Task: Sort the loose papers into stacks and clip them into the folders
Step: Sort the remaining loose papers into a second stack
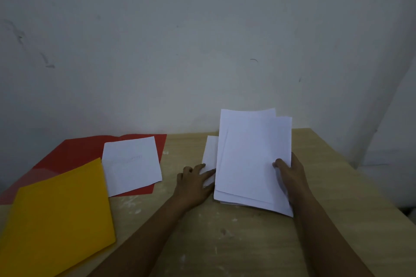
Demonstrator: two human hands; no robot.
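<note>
White paper stack (249,159) uneven, tilted up, right hand (290,173) gripping it, left hand (194,179) flat on loose sheet (210,155)

You have bare light wooden tabletop (225,243) near you, and a strip between the white sheet on the open red plastic folder (74,153) and your left hand (193,183). The yellow plastic folder (58,216) fills the near left; the grey wall (202,51) closes the far side.
</note>
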